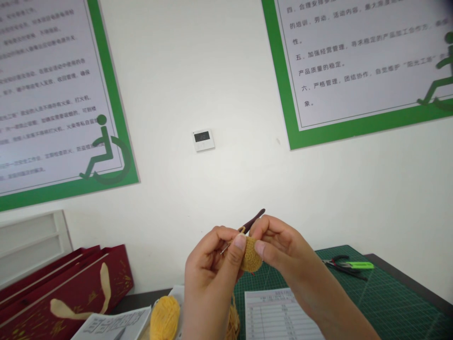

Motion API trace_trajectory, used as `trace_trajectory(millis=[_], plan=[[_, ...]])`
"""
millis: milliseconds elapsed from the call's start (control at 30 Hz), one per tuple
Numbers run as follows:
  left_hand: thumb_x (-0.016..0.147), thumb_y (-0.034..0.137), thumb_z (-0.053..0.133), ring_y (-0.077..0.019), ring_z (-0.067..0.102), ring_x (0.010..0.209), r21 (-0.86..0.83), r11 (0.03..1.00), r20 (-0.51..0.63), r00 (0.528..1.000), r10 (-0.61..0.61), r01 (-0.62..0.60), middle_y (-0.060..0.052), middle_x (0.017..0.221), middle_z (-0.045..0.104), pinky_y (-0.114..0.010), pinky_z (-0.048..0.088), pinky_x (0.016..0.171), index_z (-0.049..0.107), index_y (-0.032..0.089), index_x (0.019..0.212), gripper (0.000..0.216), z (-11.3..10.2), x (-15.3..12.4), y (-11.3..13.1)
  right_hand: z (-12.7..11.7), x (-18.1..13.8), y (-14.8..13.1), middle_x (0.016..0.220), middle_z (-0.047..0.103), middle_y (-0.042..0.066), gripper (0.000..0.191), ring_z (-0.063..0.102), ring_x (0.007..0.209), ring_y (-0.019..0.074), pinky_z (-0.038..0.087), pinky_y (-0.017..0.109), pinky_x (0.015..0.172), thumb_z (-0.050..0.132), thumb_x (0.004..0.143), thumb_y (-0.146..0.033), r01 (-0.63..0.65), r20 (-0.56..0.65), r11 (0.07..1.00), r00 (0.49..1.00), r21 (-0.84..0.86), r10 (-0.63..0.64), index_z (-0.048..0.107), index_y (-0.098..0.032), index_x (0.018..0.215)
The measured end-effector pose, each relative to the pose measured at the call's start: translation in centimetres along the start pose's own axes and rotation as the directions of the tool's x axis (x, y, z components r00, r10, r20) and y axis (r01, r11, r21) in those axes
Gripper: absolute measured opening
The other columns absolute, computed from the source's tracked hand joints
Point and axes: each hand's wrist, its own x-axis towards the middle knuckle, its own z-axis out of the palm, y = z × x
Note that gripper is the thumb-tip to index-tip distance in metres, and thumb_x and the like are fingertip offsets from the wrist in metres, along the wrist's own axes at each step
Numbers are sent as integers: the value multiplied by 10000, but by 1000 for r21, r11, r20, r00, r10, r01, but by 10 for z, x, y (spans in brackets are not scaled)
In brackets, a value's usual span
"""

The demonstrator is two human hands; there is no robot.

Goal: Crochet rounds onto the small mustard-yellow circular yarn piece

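Observation:
Both of my hands are raised in front of the white wall, working a small round yellow crochet piece (252,257). My left hand (208,274) pinches its left edge between thumb and fingers. My right hand (279,250) grips a crochet hook (253,220) with a dark maroon handle, and its thumb presses on the piece. The hook's thin metal tip pokes out to the left near my left fingers. A yellow yarn ball (164,317) lies on the table below my left hand.
A green cutting mat (385,302) covers the table, with a printed sheet (276,314) on it and pliers with a green-handled tool (348,267) at the right. Red gift bags (67,293) stand at the left. Another paper (113,326) lies beside the yarn.

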Motion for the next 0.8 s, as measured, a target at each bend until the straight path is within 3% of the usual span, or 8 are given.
trace_trajectory(millis=[500,800], plan=[[781,347,821,-82,405,526,-4,1000,12,1000,-14,14,29,593,506,-184,302,459,685,155,689,252,-1,1,1,-1,1,0,758,578,-15,294,527,716,147,414,289,678,789,808,-418,30,-29,999,999,-44,-31,590,-201,801],[827,371,787,-73,393,516,-29,998,15,999,-51,52,40,591,499,-179,285,451,678,160,734,256,0,1,-1,2,0,3,726,559,-25,245,485,694,130,380,272,668,738,838,-364,-16,2,998,1000,63,16,573,-190,790]])
